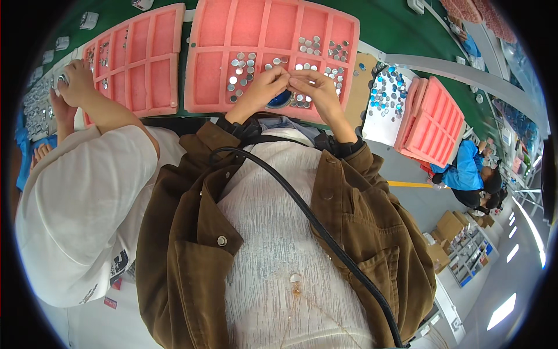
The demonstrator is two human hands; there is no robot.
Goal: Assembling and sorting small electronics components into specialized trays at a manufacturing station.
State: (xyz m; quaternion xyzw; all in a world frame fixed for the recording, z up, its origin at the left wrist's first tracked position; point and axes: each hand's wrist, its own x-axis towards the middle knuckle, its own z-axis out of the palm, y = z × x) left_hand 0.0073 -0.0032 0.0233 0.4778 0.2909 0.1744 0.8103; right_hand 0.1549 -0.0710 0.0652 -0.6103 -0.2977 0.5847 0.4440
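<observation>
My left hand (pixel 267 86) and my right hand (pixel 318 88) meet over the near edge of a pink foam tray (pixel 201 70) divided into compartments. The fingertips of both are pinched together and touch, and whatever is between them is too small or hidden to name. Just below the fingers sits a round blue thing (pixel 279 100), perhaps a shallow dish, partly covered by my hands. Small silver discs (pixel 235 79) lie in several compartments to the left of, beyond and to the right of my hands.
A second pink tray (pixel 137 56) lies to the left, where a co-worker's hand (pixel 77 84) reaches over many silver pieces. On the right, blue and silver discs (pixel 388 90) cover a white sheet beside stacked pink trays (pixel 437 122). Under everything runs a green work surface (pixel 386 26).
</observation>
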